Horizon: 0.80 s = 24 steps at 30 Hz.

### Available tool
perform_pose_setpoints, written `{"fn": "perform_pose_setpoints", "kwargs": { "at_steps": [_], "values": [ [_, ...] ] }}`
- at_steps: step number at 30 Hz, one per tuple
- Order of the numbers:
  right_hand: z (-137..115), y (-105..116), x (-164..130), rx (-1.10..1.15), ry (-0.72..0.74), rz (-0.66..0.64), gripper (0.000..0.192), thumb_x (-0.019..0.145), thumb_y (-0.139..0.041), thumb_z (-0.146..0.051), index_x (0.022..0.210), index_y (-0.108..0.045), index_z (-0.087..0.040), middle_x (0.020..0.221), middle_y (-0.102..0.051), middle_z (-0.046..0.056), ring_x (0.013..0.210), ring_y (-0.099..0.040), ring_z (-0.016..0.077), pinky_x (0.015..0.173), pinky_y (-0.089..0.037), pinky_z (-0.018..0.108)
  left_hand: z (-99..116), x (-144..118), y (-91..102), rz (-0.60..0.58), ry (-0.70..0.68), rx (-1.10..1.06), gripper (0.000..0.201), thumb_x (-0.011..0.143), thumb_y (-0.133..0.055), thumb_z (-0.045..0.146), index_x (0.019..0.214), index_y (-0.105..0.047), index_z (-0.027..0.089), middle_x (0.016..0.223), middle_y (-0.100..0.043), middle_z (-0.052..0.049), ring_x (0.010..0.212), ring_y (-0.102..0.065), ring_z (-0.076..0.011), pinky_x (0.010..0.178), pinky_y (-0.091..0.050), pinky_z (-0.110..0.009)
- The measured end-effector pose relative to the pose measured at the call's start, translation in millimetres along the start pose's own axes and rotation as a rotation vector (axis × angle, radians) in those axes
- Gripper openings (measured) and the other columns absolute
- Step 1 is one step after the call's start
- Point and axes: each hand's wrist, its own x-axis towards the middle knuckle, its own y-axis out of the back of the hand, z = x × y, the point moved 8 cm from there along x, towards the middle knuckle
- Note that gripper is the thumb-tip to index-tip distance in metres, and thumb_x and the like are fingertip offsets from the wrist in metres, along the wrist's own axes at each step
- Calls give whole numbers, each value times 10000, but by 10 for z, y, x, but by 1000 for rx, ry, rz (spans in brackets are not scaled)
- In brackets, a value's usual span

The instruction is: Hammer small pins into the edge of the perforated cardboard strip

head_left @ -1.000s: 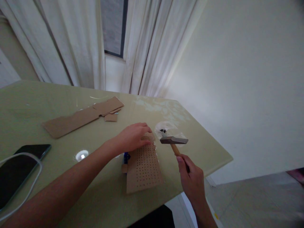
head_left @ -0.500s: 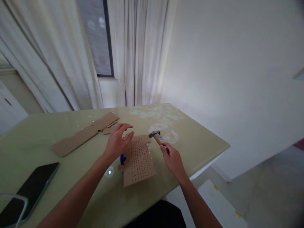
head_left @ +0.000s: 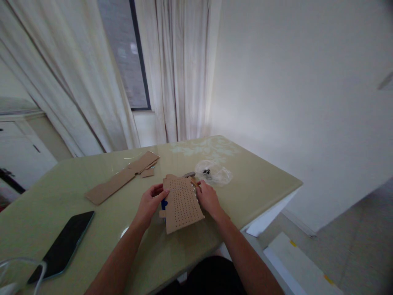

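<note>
A brown cardboard piece (head_left: 182, 207) with rows of small dark holes is at the front of the table, blue showing beneath its left side. My left hand (head_left: 149, 203) grips its left edge, thumb on top and the other fingers partly hidden. At the right edge, my right hand (head_left: 208, 198) is closed around the wooden handle of a hammer (head_left: 189, 174). The hammer's head rests just beyond the far edge of the cardboard. A clear plastic bag (head_left: 219, 174) with small dark pieces (head_left: 206, 172) lies past my right hand.
Long cardboard strips (head_left: 118, 182) lie to the left on the pale green table (head_left: 254, 176). A dark tablet or phone (head_left: 66, 243) is at the near left, beside a white cable (head_left: 43, 266). Curtains and a wall stand behind the table.
My left hand has come down from above the cardboard and taken its left edge. My right hand has brought the hammer left and lower, against the cardboard's far right side.
</note>
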Motion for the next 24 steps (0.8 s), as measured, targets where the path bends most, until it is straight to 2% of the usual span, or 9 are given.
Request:
{"fn": "perform_pose_setpoints", "kwargs": {
  "at_steps": [5, 11, 14, 17, 20, 21, 22, 24],
  "values": [
    [-39, -37, -68, -62, 0, -7, 319, 1162, -451, -230, 1380, -663, -132, 1227, -792, 170, 1144, -746, 284, 945, -521, 365, -127, -29, -108, -36, 17, -79, 618, 599, -938, 714, 840, -772, 170, 797, -753, -70, 689, -673, -210, 617, -510, -308],
    [-54, 46, -134, -109, -11, 47, 283, 1150, -597, -392, 1272, -712, -164, 1196, -769, 92, 1065, -744, 243, 960, -593, 432, -230, -16, -125, -7, -12, -139, 562, 655, -921, 694, 867, -752, 202, 807, -731, -38, 696, -646, -184, 620, -500, -281],
    [-96, 191, -170, -96, 5, 80, 201, 1126, -608, -282, 1162, -748, -143, 1121, -791, 122, 1012, -755, 255, 899, -579, 395, -249, -11, -128, -11, -14, -153, 569, 653, -930, 695, 873, -751, 202, 835, -736, -47, 724, -654, -191, 626, -505, -284],
    [-226, 568, -293, -54, 50, 161, 200, 1089, -584, -185, 1083, -778, -136, 1095, -808, 173, 1013, -760, 279, 872, -548, 356, -249, -18, -134, -21, -9, -173, 589, 639, -945, 701, 876, -747, 199, 850, -740, -51, 741, -668, -196, 637, -517, -287],
    [-422, 1185, -671, 24, 152, 315, 326, 1164, -466, -308, 1213, -762, -179, 1204, -798, 132, 1055, -736, 237, 951, -546, 339, -250, -30, -141, -32, 3, -193, 595, 642, -949, 700, 891, -751, 197, 842, -738, -51, 733, -668, -200, 627, -517, -293],
    [-483, 1419, -862, 72, 206, 396, 370, 1182, -429, -366, 1234, -754, -196, 1206, -792, 115, 1039, -731, 215, 972, -552, 333, -251, -32, -142, -35, 7, -199, 595, 644, -951, 696, 898, -753, 196, 839, -738, -51, 731, -667, -201, 627, -516, -294],
    [-542, 1695, -1108, 188, 310, 552, 370, 1174, -460, -402, 1226, -766, -201, 1173, -792, 116, 1020, -733, 222, 956, -571, 345, -252, -34, -142, -38, 10, -204, 593, 646, -954, 689, 903, -754, 194, 839, -739, -51, 731, -665, -200, 630, -515, -294],
    [-583, 2063, -1546, 345, 470, 739, 346, 1153, -536, -452, 1244, -767, -212, 1184, -780, 116, 1020, -738, 230, 929, -609, 367, -252, -29, -141, -41, 8, -213, 587, 646, -962, 679, 894, -755, 189, 830, -736, -48, 726, -654, -189, 638, -507, -286]
  ]
}}
